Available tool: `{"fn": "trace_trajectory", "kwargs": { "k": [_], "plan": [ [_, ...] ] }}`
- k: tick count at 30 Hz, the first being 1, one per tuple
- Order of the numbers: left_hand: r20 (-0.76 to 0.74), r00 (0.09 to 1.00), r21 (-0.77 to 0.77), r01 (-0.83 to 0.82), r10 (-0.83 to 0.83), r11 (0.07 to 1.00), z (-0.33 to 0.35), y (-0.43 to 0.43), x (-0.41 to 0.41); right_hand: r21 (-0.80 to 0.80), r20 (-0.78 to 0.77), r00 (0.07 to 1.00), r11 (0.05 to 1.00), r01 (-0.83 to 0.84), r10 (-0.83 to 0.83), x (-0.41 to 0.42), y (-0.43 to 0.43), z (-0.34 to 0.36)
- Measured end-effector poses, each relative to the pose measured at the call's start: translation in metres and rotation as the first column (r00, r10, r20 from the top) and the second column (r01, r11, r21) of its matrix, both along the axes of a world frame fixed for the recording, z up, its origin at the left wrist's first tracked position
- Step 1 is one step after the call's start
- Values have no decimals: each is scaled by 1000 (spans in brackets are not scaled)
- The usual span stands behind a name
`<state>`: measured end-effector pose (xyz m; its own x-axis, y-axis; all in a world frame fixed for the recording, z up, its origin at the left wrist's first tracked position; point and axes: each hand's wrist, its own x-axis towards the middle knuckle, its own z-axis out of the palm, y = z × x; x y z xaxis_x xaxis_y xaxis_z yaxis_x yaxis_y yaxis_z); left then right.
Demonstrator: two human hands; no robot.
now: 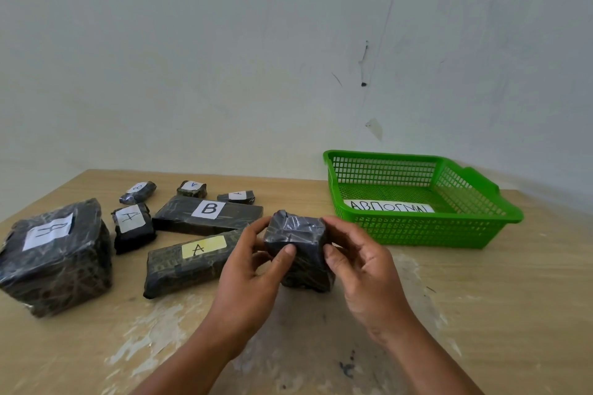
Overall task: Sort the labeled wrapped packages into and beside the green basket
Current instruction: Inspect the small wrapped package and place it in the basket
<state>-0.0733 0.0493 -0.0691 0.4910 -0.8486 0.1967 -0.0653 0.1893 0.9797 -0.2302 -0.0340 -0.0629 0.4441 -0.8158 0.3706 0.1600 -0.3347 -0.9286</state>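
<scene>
- Head view shows both hands meeting on one dark package [298, 240] in front of the person. It is just left of the green basket [426, 234] and apart from it. Whether its base rests on the table [481, 314] or hangs just above it, I cannot tell.
- Left hand [253, 269] curls its fingers round the package's left side, with the thumb pressed flat on the near face. Right hand [362, 269] mirrors it, thumb on the near right edge and fingers hooked over the top.
- No label shows on the faces turned this way, so the two-handed grip is probably for turning the block to find its letter before choosing a place.
- Green basket sits at the right near the wall, holding only a white paper sign [390, 206] on its floor; I cannot read the lettering with confidence. Its walls are rigid plastic lattice under a smooth rim.
- Unsorted packages lie clustered on the left, labels up so they can be read:
  - a bulky B block [57, 272]
  - a long B package [175, 218]
  - a long A package [173, 269] with a yellow tag
  - a small A package [133, 234]
  - behind them a back-left package [138, 194], a back-middle package [192, 190] and a back-right package [236, 197], their letters too small to be sure of
- Every wrap is glossy black film, crinkled and taped, and likely slick under the fingers. The shapes are boxy with soft corners.
- Tabletop is pale wood grain, scuffed whitish in the middle.
</scene>
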Motion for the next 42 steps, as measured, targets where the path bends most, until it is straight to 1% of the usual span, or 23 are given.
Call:
{"fn": "trace_trajectory", "kwargs": {
  "k": [2,5,7,10,12,15,19,24,28,33,36,38,42],
  "plan": [
    [29,999,3,-35,35,999,-1,0,1,23,-24,1000,1000,-11,11,2,0,1],
    [21,999,-11,-30,31,999,0,1,-1,147,54,992,982,-118,111,3,1,2],
    [8,1000,-39,4,-3,999,2,4,-3,169,87,984,971,-168,155,0,2,3],
    [-13,998,-81,64,-65,995,5,8,-6,71,24,991,989,-133,132,2,3,1],
    [22,999,-89,51,-49,995,6,9,-10,12,-25,995,995,-96,96,6,5,-6],
    [94,996,-72,2,5,997,6,7,-11,19,-26,993,993,-118,119,10,8,-11],
    [97,995,-72,-2,9,997,7,8,-9,17,-33,991,991,-130,130,9,7,-10],
    [69,998,-93,2,4,996,7,8,-9,3,-68,993,995,-96,96,9,8,-10],
    [43,999,-97,-4,8,995,9,7,-6,-52,-69,993,993,-102,98,4,6,-10],
    [44,999,-62,-22,25,998,7,3,0,-151,8,1000,988,8,-7,5,1,-15],
    [-5,1000,-64,-10,10,998,8,3,-1,-184,-10,999,982,49,-52,6,-2,-19],
    [-40,999,-61,-6,4,998,10,3,-1,-172,-51,996,983,60,-69,6,-3,-19],
    [-106,994,-65,-2,-5,998,12,4,0,-105,-118,993,994,18,-30,6,-3,-19]
  ]
}}
